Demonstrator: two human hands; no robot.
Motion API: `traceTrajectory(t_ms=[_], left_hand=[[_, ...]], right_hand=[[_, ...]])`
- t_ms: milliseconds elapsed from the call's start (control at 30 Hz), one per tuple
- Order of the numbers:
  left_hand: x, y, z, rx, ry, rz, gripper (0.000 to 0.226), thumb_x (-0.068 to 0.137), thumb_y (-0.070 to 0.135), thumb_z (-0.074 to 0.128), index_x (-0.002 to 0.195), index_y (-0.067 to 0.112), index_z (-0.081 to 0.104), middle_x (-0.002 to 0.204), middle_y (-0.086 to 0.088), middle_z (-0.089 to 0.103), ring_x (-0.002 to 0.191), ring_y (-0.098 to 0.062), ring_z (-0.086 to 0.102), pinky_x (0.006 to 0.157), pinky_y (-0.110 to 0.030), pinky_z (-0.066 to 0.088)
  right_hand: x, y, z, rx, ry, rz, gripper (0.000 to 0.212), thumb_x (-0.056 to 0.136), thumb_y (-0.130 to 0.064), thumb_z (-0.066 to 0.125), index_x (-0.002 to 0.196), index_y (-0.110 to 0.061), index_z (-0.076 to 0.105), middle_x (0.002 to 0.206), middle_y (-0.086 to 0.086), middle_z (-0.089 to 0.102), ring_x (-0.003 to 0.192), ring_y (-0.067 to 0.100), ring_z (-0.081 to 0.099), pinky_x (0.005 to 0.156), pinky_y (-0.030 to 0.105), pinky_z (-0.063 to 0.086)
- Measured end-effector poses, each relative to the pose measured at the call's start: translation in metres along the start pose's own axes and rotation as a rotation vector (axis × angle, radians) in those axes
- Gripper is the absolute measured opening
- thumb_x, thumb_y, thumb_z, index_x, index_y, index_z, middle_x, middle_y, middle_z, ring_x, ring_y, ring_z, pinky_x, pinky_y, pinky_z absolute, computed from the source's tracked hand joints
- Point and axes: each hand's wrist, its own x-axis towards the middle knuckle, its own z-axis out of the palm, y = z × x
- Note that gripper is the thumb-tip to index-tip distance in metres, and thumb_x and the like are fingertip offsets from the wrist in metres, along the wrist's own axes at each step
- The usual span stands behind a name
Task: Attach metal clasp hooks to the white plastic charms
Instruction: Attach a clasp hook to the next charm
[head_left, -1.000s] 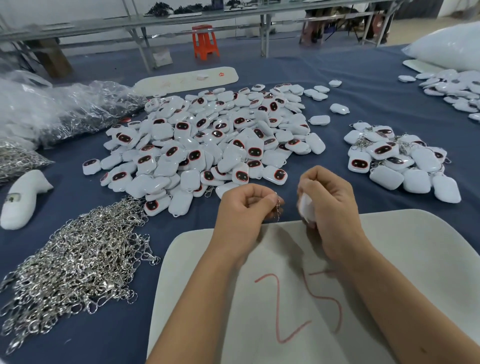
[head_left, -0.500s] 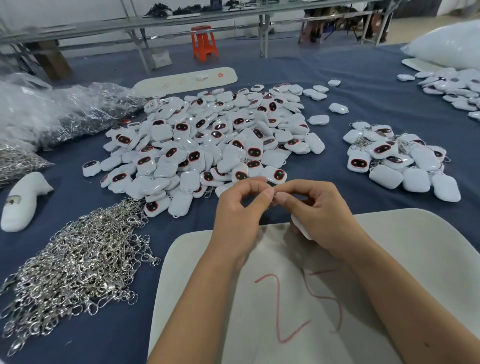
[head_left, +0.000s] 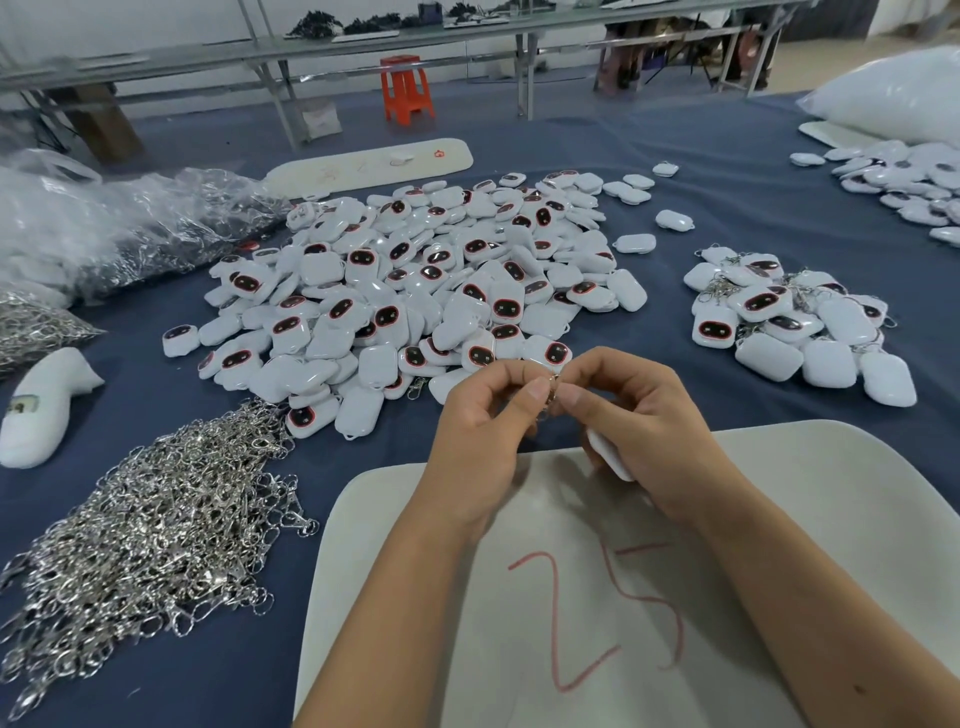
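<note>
Both hands meet over board edge: L hand (head_left: 483, 421) pinches metal clasp hook (head_left: 549, 391), R hand (head_left: 644, 415) pinches same spot w/ white charm (head_left: 610, 457) tucked under palm. Tip: keep charm loop steady, thread hook ring fully thru before letting go.

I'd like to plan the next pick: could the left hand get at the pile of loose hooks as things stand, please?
Probably yes, once freed. The hook pile lies open on the cloth on the left hand's side with nothing between them, but that hand now pinches a hook against the right hand.
</note>
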Motion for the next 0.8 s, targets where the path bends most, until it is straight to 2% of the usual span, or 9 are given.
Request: traceTrajectory(t_ms=[67, 233, 367, 433, 500, 567, 667, 733, 800], left_hand=[[-0.001, 0.001, -0.001, 0.04, -0.024, 0.02, 0.013, 0.092, 0.023, 0.06, 0.086, 0.024, 0.072, 0.084, 0.006, 0.069, 0.079, -0.012, 0.054, 0.072, -0.026, 0.049], [-0.001, 0.003, -0.008, 0.132, -0.089, 0.089, 0.016, 0.093, 0.018, 0.061, 0.081, 0.026, 0.069, 0.078, 0.01, 0.066, 0.072, -0.006, 0.054, 0.068, -0.019, 0.047], [-0.001, 0.005, -0.012, 0.209, -0.119, 0.135, 0.011, 0.092, 0.015, 0.061, 0.085, 0.018, 0.068, 0.08, 0.012, 0.065, 0.073, -0.004, 0.054, 0.073, -0.019, 0.045], [0.0, 0.005, -0.013, 0.244, -0.131, 0.151, 0.011, 0.095, 0.01, 0.061, 0.086, 0.014, 0.068, 0.081, 0.014, 0.066, 0.075, -0.001, 0.055, 0.076, -0.018, 0.044], [0.0, 0.005, -0.013, 0.293, -0.13, 0.168, 0.012, 0.096, 0.005, 0.061, 0.088, 0.01, 0.068, 0.081, 0.017, 0.065, 0.076, 0.001, 0.056, 0.076, -0.016, 0.044], [0.0, 0.004, -0.013, 0.351, -0.117, 0.18, 0.012, 0.097, 0.004, 0.061, 0.089, 0.009, 0.068, 0.081, 0.018, 0.064, 0.076, 0.001, 0.055, 0.075, -0.015, 0.043], [-0.001, 0.002, -0.012, 0.43, -0.075, 0.214, 0.011, 0.095, 0.012, 0.058, 0.088, 0.013, 0.065, 0.082, 0.017, 0.061, 0.075, -0.001, 0.053, 0.072, -0.016, 0.04], [-0.001, 0.001, -0.011, 0.499, -0.046, 0.255, 0.011, 0.096, 0.011, 0.057, 0.088, 0.013, 0.064, 0.083, 0.014, 0.06, 0.075, -0.004, 0.053, 0.07, -0.016, 0.039], [-0.001, -0.001, -0.01, 0.56, -0.01, 0.288, 0.013, 0.098, 0.006, 0.058, 0.088, 0.013, 0.063, 0.085, 0.009, 0.06, 0.078, -0.009, 0.054, 0.07, -0.018, 0.04]], right_hand=[[0.0, 0.0, -0.001, -0.014, -0.012, -0.003, 0.012, 0.102, -0.012, 0.064, 0.091, -0.007, 0.062, 0.062, 0.032, 0.048, 0.037, 0.022, 0.029, 0.04, 0.047, 0.022], [-0.001, 0.001, -0.006, -0.05, -0.107, 0.023, 0.012, 0.105, -0.004, 0.057, 0.094, -0.002, 0.057, 0.047, -0.012, 0.047, 0.031, 0.013, 0.027, 0.04, 0.05, 0.02], [-0.001, -0.003, -0.008, -0.088, -0.135, 0.026, 0.01, 0.105, 0.0, 0.055, 0.096, 0.002, 0.055, 0.05, -0.006, 0.048, 0.033, 0.018, 0.029, 0.044, 0.042, 0.016], [0.001, -0.005, -0.007, -0.1, -0.125, 0.027, 0.009, 0.105, 0.0, 0.056, 0.096, 0.001, 0.057, 0.062, 0.023, 0.05, 0.038, 0.03, 0.028, 0.042, 0.046, 0.017], [0.001, -0.005, -0.006, -0.102, -0.113, 0.025, 0.009, 0.104, 0.0, 0.057, 0.095, 0.0, 0.059, 0.07, 0.032, 0.047, 0.044, 0.042, 0.025, 0.041, 0.048, 0.019], [0.001, -0.003, -0.005, -0.12, -0.103, -0.003, 0.01, 0.103, 0.001, 0.058, 0.094, -0.001, 0.06, 0.069, 0.016, 0.053, 0.046, 0.033, 0.027, 0.042, 0.044, 0.021], [0.0, 0.002, -0.004, -0.183, -0.089, -0.056, 0.015, 0.103, 0.002, 0.059, 0.091, -0.006, 0.063, 0.064, -0.012, 0.058, 0.044, 0.01, 0.032, 0.044, 0.023, 0.026], [-0.001, 0.002, -0.003, -0.241, -0.079, -0.113, 0.019, 0.101, 0.003, 0.061, 0.088, -0.01, 0.065, 0.065, -0.011, 0.06, 0.046, 0.005, 0.035, 0.049, 0.014, 0.03], [-0.001, 0.0, -0.001, -0.321, -0.063, -0.174, 0.022, 0.099, 0.004, 0.064, 0.087, -0.014, 0.066, 0.072, -0.004, 0.062, 0.051, 0.005, 0.037, 0.054, 0.015, 0.033]])
